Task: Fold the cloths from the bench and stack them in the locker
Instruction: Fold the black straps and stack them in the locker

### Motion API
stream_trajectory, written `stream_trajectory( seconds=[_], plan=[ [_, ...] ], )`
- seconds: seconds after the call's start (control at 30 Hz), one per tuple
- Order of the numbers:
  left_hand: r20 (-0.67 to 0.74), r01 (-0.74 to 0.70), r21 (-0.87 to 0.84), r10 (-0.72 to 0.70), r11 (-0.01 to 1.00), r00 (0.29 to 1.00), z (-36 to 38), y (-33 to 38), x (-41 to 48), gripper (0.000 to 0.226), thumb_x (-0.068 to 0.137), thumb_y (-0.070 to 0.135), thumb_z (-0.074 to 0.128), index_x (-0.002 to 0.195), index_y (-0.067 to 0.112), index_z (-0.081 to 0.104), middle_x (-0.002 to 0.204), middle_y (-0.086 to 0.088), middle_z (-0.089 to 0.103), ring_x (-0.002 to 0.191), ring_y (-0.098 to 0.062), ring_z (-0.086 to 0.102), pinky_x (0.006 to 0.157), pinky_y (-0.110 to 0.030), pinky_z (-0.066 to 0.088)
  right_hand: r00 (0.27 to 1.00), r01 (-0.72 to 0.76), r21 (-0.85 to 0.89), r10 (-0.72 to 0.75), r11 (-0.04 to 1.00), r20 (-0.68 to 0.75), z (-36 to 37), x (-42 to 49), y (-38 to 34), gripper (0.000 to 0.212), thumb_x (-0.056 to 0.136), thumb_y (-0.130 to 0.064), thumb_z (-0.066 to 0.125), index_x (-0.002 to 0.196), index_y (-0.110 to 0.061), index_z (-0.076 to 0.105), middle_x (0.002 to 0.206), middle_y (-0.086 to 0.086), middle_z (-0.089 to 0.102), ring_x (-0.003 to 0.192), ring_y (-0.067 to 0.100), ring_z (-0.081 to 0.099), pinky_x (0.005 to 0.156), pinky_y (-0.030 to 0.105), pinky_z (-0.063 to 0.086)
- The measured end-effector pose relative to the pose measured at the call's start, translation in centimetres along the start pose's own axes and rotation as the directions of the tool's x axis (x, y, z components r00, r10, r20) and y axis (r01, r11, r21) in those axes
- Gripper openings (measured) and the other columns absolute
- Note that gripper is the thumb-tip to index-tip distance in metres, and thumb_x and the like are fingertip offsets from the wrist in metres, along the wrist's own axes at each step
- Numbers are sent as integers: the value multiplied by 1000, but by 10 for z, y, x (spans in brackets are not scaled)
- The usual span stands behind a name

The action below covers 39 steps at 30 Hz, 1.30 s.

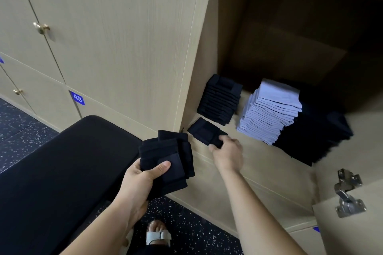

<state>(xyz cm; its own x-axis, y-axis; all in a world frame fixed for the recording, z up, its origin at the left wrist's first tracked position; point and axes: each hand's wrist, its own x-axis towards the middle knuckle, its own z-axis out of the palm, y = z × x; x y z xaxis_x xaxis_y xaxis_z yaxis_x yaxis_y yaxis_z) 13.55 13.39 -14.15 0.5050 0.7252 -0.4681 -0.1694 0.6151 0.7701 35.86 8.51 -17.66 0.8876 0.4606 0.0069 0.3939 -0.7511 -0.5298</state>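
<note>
My left hand (143, 176) grips a small pile of folded dark navy cloths (170, 157), thumb on top, held just in front of the open locker (269, 161). My right hand (228, 153) pinches one folded dark cloth (204, 132) that lies on the locker shelf near its front left corner. Behind it on the shelf stands a stack of folded dark cloths (220, 99). A stack of light blue cloths (269, 109) stands to its right, and a dark stack (315, 130) further right. The black bench (62, 161) is at lower left.
Closed locker doors with brass knobs (41, 28) fill the left wall, one numbered 48 (77, 98). The open door's metal hinge (348, 192) sticks out at lower right. A sandalled foot (158, 234) stands on the speckled floor (186, 223).
</note>
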Motion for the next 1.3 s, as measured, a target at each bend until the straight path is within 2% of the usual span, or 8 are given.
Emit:
stream_trajectory(
  seconds=[0.13, 0.4, 0.5, 0.6, 0.7, 0.97, 1.13, 1.3],
  plan=[
    [3, -1, -3, 1, 1000, 1000, -3, 0, 0, 43, 68, 4, 76, 110, 6, 67, 103, -17, 74, 92, -39, 71, 78, -49, 57, 998, 61, -78, -60, 995, 21, 2, 4, -4, 40, 91, -26, 61, 131, -26, 57, 138, 1, 50, 128, 22, 39, 95, 35, 39],
    [15, -10, 22, 10, 1000, 1000, -5, 3, 0, 38, 74, 1, 75, 111, 6, 67, 103, -17, 74, 93, -38, 71, 80, -52, 57, 997, 82, -46, -82, 996, 2, 0, 7, -6, 40, 90, -23, 62, 129, -27, 59, 131, 2, 53, 125, 21, 40, 94, 33, 40],
    [27, -11, 16, 11, 1000, 1000, -3, 7, -7, 37, 74, 0, 74, 110, 6, 67, 103, -16, 74, 93, -37, 71, 75, -46, 59, 995, 99, 129, -99, 987, -12, -9, -10, -12, 37, 88, -22, 61, 124, -24, 63, 118, -1, 60, 117, 18, 49, 91, 34, 46],
    [40, -11, 19, 11, 1000, 999, 0, 10, -18, 36, 76, 0, 73, 111, 6, 67, 104, -15, 74, 94, -36, 71, 76, -45, 58, 971, 103, 492, -196, 864, 140, -27, -39, -28, 30, 90, -22, 64, 119, -19, 66, 99, -10, 66, 96, 5, 63, 88, 24, 50],
    [49, -22, 14, 21, 1000, 999, 1, 13, -33, 36, 76, 0, 73, 111, 6, 66, 104, -15, 74, 95, -35, 71, 77, -44, 58, 921, 63, 624, -285, 779, 264, -50, -67, -44, 29, 90, -23, 65, 118, -16, 67, 99, -9, 69, 94, 0, 64, 86, 16, 50],
    [28, -63, -9, 64, 998, 998, 4, 20, -75, 29, 80, 0, 73, 108, 7, 67, 100, -14, 75, 93, -34, 72, 83, -49, 57, 915, 85, 657, -319, 749, 245, -87, -125, -46, 21, 85, -20, 69, 104, -21, 60, 106, -3, 68, 99, 5, 63, 79, 13, 46],
    [0, -83, -55, 83, 995, 997, 12, 21, -92, 26, 82, 0, 71, 107, 6, 68, 96, -15, 75, 88, -32, 73, 75, -43, 59, 878, 187, 543, -387, 818, 281, -89, -163, -46, 34, 65, -49, 75, 88, -27, 64, 101, -8, 64, 94, 5, 61, 76, 20, 50],
    [82, -48, -67, 54, 997, 995, 15, 28, -105, 27, 93, 22, 63, 118, 12, 66, 108, -11, 74, 101, -29, 71, 89, -45, 56, 870, 174, 618, -414, 766, 268, -108, -169, -49, 10, 80, -17, 73, 80, -19, 64, 87, -2, 68, 73, 10, 65, 59, 19, 49]
  ],
)
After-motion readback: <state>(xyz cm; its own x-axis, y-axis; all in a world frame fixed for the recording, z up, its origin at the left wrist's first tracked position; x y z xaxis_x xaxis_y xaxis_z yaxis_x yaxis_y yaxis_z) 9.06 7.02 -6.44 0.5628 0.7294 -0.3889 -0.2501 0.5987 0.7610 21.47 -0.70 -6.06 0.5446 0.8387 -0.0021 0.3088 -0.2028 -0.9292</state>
